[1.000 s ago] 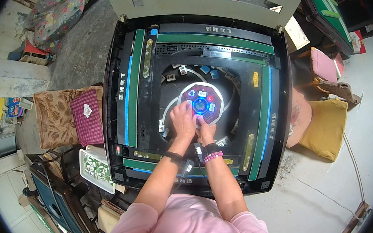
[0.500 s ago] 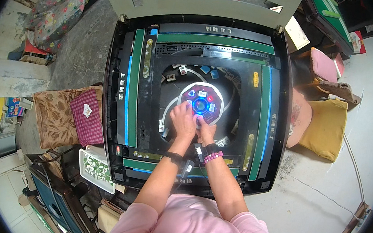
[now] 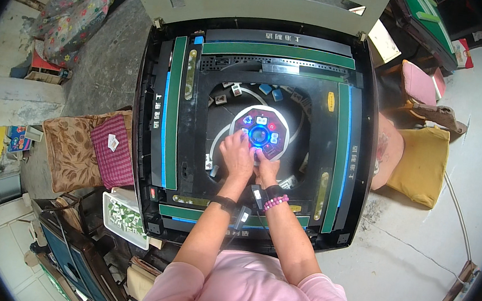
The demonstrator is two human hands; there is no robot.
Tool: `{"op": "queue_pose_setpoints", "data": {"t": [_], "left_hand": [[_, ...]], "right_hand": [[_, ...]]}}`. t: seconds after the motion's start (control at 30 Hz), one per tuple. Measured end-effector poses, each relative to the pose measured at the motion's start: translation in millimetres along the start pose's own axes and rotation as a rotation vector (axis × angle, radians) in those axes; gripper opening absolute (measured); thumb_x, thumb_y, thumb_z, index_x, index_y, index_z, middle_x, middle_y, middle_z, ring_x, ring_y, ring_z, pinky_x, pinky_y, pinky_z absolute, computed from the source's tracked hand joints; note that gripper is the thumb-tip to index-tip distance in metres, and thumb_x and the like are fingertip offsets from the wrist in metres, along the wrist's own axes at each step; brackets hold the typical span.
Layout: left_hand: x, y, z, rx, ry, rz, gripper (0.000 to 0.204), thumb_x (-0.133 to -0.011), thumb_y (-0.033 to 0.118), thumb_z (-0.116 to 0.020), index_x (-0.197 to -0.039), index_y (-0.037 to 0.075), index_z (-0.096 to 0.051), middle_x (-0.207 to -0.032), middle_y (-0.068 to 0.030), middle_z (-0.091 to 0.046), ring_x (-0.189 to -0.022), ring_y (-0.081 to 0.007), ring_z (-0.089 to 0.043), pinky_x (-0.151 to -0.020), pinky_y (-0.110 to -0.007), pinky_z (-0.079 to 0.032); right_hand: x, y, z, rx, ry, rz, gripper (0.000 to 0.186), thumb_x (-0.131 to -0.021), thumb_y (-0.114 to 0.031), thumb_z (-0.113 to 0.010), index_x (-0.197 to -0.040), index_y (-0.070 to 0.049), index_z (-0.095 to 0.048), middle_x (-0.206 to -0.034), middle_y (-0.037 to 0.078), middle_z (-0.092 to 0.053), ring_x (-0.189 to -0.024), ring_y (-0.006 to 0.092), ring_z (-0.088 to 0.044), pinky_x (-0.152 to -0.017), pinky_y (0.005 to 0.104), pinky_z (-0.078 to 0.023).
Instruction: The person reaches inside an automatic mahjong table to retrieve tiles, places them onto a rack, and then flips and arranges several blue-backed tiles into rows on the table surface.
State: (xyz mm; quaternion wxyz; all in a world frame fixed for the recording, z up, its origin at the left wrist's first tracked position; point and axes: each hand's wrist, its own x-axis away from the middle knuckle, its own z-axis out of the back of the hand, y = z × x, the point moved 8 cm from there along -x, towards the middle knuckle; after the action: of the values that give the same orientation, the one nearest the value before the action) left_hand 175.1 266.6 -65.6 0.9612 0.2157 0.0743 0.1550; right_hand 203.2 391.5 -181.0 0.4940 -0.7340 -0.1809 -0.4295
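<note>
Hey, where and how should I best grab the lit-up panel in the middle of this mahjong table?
Probably by its white rim, at opposite left and right sides, coming down from above. The panel faces up inside the open well, and its angular outline gives flat edges outside the glowing ring. The left hand and right hand cover its near edge.

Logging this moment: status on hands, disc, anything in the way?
Left hand on disc, near-left; right hand at near edge, grips unclear. Blue centre ring lit. Hands cover part of disc; tiles around it.
</note>
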Motion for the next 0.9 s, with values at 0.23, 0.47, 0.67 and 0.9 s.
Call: {"op": "queue_pose_setpoints", "data": {"t": [0.23,0.47,0.67,0.9], "left_hand": [[-1,0,-2,0.008,-0.011,0.002,0.044,-0.066,0.014,-0.079,-0.107,0.003,-0.068,-0.119,-0.0049,-0.055,-0.114,-0.0257,-0.047,-0.099,-0.043,-0.032],[0,1,-1,-0.006,-0.015,0.008,0.045,-0.066,0.014,-0.08,-0.108,0.003,-0.068,-0.119,-0.0049,-0.055,-0.114,-0.0255,-0.047,-0.099,-0.043,-0.032],[0,1,-1,-0.006,-0.011,0.002,0.045,-0.066,0.014,-0.08,-0.108,0.003,-0.068,-0.119,-0.0052,-0.055,-0.114,-0.0256,-0.047,-0.099,-0.042,-0.033],[-1,2,0,0.002,-0.007,-0.001,0.044,-0.066,0.014,-0.079,-0.108,0.003,-0.068,-0.12,-0.0055,-0.055,-0.115,-0.0259,-0.047,-0.099,-0.043,-0.033]], "right_hand": [[-3,2,1,-0.023,0.002,0.002,0.051,-0.079,-0.005,-0.075,-0.118,-0.004,-0.041,-0.113,0.015,-0.057,-0.095,0.0282,-0.064,-0.069,0.0418,-0.06],[0,-3,1,-0.044,0.03,0.051,0.051,-0.078,-0.002,-0.075,-0.118,-0.003,-0.042,-0.109,0.015,-0.059,-0.092,0.0284,-0.065,-0.068,0.0418,-0.06],[3,-5,0,-0.024,0.031,0.04,0.05,-0.078,-0.001,-0.075,-0.117,-0.003,-0.043,-0.109,0.015,-0.059,-0.091,0.0267,-0.065,-0.068,0.0394,-0.06],[7,-10,1,-0.024,0.048,0.101,0.053,-0.075,-0.002,-0.076,-0.117,-0.002,-0.045,-0.109,0.014,-0.06,-0.093,0.0256,-0.064,-0.071,0.038,-0.058]]}}
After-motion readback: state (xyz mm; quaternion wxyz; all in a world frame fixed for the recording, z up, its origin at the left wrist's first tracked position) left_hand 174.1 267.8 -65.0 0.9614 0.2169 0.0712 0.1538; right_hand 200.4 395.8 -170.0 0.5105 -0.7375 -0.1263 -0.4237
